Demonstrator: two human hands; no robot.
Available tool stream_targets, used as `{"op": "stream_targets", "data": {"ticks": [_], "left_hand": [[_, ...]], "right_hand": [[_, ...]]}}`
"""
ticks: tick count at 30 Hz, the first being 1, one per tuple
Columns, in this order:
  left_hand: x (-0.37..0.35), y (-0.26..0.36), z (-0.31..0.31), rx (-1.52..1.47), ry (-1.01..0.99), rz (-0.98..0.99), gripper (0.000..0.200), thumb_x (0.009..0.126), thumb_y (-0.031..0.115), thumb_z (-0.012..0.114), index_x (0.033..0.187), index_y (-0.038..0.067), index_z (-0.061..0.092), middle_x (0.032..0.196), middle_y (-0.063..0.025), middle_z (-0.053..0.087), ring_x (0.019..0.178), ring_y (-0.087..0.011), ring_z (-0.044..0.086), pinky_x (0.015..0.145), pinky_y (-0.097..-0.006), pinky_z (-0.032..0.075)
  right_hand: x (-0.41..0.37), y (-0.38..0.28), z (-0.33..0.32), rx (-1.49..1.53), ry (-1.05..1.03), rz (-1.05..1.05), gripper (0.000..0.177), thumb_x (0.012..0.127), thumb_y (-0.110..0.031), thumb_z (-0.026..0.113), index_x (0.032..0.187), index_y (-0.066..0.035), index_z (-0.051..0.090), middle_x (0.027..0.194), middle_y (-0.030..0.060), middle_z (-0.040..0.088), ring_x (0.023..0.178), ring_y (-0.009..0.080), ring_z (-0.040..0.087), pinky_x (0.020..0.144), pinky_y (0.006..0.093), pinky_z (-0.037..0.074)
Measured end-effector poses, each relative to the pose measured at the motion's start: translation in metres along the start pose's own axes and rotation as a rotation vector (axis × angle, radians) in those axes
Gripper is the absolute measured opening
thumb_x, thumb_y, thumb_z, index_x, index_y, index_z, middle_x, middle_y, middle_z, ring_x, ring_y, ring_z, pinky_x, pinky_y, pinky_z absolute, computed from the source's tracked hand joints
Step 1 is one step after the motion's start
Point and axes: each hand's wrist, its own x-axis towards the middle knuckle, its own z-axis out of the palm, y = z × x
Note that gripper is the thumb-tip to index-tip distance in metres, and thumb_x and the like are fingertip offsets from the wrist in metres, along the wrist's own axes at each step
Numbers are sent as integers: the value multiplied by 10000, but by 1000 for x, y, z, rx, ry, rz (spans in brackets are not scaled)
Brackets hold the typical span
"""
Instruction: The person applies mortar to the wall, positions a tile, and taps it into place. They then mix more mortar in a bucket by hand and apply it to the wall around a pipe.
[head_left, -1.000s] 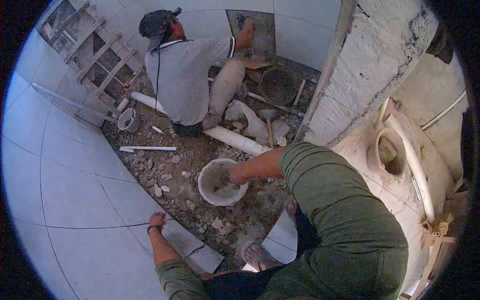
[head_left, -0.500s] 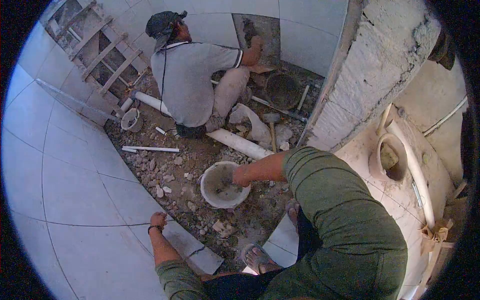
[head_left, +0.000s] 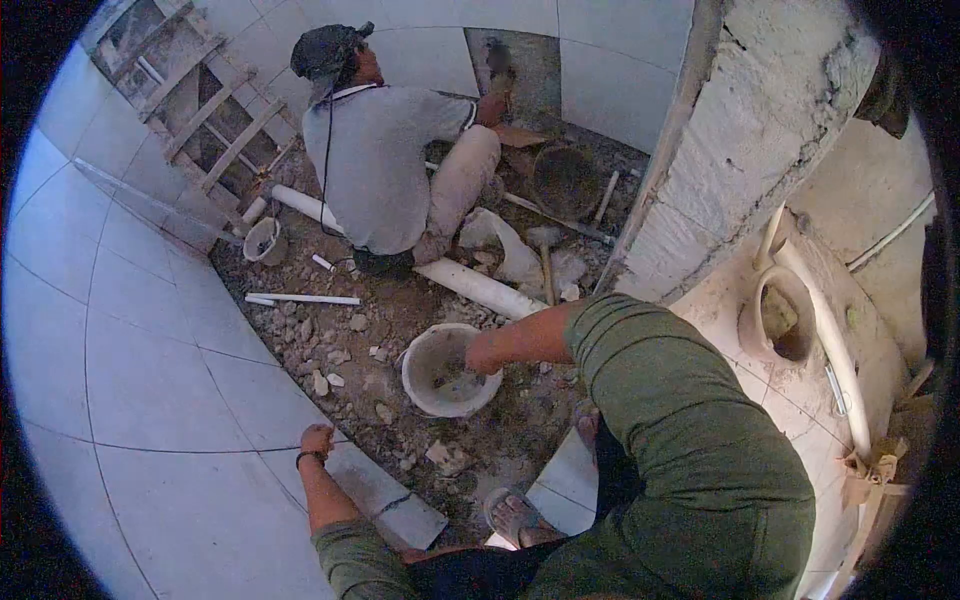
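My right hand (head_left: 485,354) reaches over the rim into a whitish bucket (head_left: 420,398) that stands on the rubble floor. Its fingers point down and look closed, but whatever they hold is hidden. Some grey material lies in the bottom of the bucket. To the left, my left hand (head_left: 317,438) rests with curled fingers against the white wall tiles (head_left: 200,490), close to a dark joint line. Nothing shows in it. Below that hand, a cracked tile piece (head_left: 410,518) sits at the wall's lower edge.
A co-worker (head_left: 385,165) squats ahead, one hand near a bare wall patch (head_left: 530,75). A white pipe (head_left: 480,287) crosses the rubble beside a hammer (head_left: 546,262). A dark bucket (head_left: 565,182), a small pail (head_left: 265,241) and a wooden ladder (head_left: 205,110) stand farther off.
The co-worker's hand has moved slightly down and left at the bare wall patch. My two hands have stayed almost where they were.
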Motion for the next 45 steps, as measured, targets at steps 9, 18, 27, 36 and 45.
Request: {"op": "stream_targets", "data": {"ticks": [9,18,27,36,45], "left_hand": [[100,-84,-20,471,-135,496,276,779,335,524,932,107,551,830,-35,599,600,-191,587,441,-362,416],[20,-14,-2,322,-65,45,306,790,354,518,970,107,542,839,-25,617,595,-173,586,475,-359,428],[26,-20,1,206,-36,-9,336,792,355,541,1024,114,515,806,-12,608,578,-176,568,464,-355,400],[98,-82,-14,467,-92,422,256,809,311,519,959,105,539,776,-19,602,556,-176,575,412,-336,393],[6,-5,2,215,38,87,225,746,252,569,750,27,573,633,-77,565,484,-200,560,462,-336,440]], "right_hand": [[-18,-11,-26,-78,-33,1,147,615,-97,588,732,-33,650,785,148,616,716,306,599,616,419,488],[-26,-7,-28,20,15,-92,145,631,-107,572,734,-43,652,800,135,621,732,287,601,630,431,490],[0,-3,-2,-18,-114,48,168,619,-110,590,762,-47,650,811,129,620,740,279,599,609,440,484],[5,4,10,-8,-41,45,140,625,-118,591,731,-50,652,767,137,612,710,292,596,592,438,489],[6,5,7,-73,-15,-61,133,621,-133,595,712,-57,656,744,132,621,693,287,604,588,416,495]]}}
